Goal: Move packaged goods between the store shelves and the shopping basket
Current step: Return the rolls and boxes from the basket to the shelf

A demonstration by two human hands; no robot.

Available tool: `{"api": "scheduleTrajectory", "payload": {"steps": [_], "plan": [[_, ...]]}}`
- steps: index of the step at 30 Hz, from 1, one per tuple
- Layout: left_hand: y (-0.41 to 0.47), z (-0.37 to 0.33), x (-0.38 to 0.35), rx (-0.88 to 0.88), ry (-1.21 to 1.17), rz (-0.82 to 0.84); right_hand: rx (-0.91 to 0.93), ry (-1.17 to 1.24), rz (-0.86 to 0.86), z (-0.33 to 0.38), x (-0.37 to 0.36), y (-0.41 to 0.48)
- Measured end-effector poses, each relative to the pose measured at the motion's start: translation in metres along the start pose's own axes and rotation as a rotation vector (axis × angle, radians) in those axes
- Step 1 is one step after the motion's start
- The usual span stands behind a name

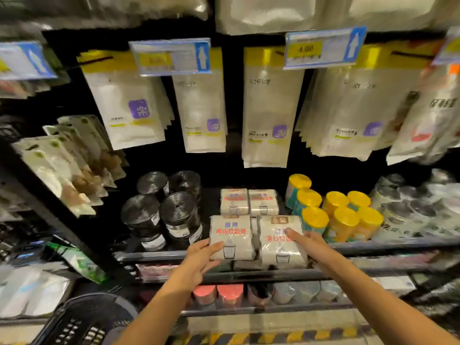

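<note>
**Both hands on front-row packs at the shelf lip**

The left hand (199, 257) grips the left white pack (231, 236) at its lower left corner, thumb over the face, fingers beneath; the pack overhangs the front edge of the shelf (149, 255). The right hand (307, 241) lies nearly flat, fingers extended on the right white pack (281, 241), which also juts past the edge (no closed grasp visible). The two packs sit just beside each other. Black rolls (161, 210) crowd the left side, yellow-lidded canisters (336, 215) the right, and two more packs (249, 201) stand behind. Hanging pouches (266, 108) leave open room above. The basket (82, 322) sits at the lower left, well apart.
</note>
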State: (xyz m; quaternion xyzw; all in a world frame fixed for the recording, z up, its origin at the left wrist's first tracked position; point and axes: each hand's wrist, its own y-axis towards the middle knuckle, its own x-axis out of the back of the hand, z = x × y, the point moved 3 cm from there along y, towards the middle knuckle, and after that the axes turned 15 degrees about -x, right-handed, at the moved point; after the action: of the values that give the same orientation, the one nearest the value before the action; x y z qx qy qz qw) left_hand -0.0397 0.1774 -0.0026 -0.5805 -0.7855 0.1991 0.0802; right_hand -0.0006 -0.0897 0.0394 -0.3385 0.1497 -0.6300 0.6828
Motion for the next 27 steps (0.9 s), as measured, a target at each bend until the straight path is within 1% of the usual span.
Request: {"api": "scheduleTrajectory", "payload": {"steps": [2, 7, 10, 12, 15, 17, 21, 23, 24, 27], "plan": [[0.016, 0.004, -0.008, 0.023, 0.017, -0.01, -0.021, -0.018, 0.004, 0.003, 0.006, 0.016], [0.056, 0.012, -0.017, 0.07, 0.054, -0.059, -0.094, 0.034, -0.018, 0.015, 0.003, 0.059], [0.08, 0.019, -0.02, 0.103, 0.1, -0.061, -0.153, 0.065, -0.053, 0.023, -0.003, 0.083], [0.094, 0.022, -0.023, 0.133, 0.088, -0.078, -0.207, 0.088, -0.065, 0.025, -0.009, 0.1], [0.109, 0.023, -0.029, 0.147, 0.082, -0.118, -0.281, 0.065, -0.095, 0.015, -0.014, 0.134], [0.116, 0.022, -0.034, 0.143, 0.112, -0.114, -0.331, 0.009, -0.105, 0.012, -0.018, 0.148], [0.127, 0.029, -0.03, 0.127, 0.17, -0.101, -0.339, -0.053, -0.069, 0.011, -0.024, 0.169], [0.13, 0.036, -0.025, 0.132, 0.256, -0.075, -0.342, -0.048, -0.058, 0.008, -0.027, 0.174], [0.132, 0.04, -0.024, 0.12, 0.344, -0.05, -0.339, -0.042, -0.062, 0.006, -0.027, 0.175], [0.132, 0.034, -0.025, 0.053, 0.752, 0.07, -0.304, -0.036, -0.127, 0.0, -0.025, 0.176]]}}
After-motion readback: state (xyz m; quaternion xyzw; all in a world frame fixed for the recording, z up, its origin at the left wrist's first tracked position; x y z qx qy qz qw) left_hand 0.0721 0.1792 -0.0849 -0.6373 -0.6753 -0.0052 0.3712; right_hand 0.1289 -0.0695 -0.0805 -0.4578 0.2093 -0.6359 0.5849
